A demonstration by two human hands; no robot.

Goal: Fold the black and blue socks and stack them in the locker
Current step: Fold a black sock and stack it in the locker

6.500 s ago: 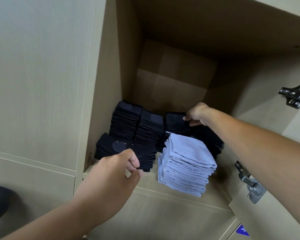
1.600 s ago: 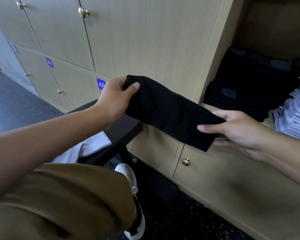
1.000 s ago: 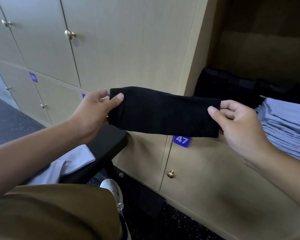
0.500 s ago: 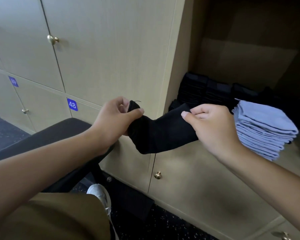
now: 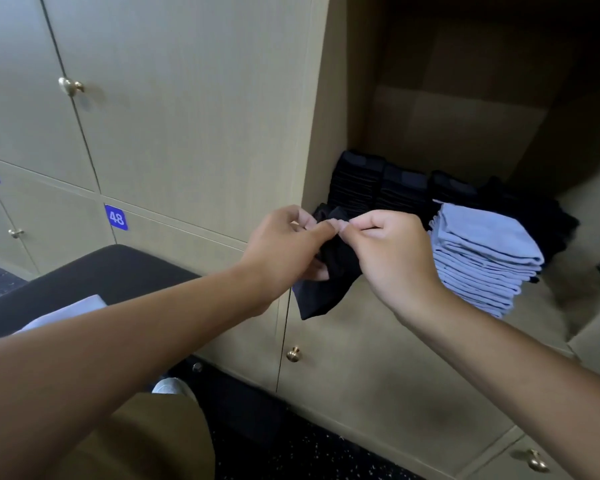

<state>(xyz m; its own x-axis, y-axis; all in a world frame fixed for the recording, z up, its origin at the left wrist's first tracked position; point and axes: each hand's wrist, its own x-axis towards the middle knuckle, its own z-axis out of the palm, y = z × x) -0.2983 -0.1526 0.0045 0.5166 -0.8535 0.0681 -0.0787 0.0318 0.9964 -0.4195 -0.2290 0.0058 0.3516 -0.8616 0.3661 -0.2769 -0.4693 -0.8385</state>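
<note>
The task looks far along. Inside the open locker (image 5: 329,133), several stacks of black socks (image 5: 378,183) stand at the back and a tall stack of blue socks (image 5: 478,258) in front. One black sock (image 5: 326,282) is in the air before the locker, doubled over. The left hand (image 5: 284,251) and the right hand (image 5: 392,258) both pinch its top edge. The sock's middle is hidden behind the hands, so I cannot tell if the fold is even.

**Single head-worn view, facing forward and down**

One camera on my head looks down along both my forearms, close in on my hands (image 5: 343,251) before the open locker (image 5: 465,133). My lap fills the lower frame. No second view.
</note>
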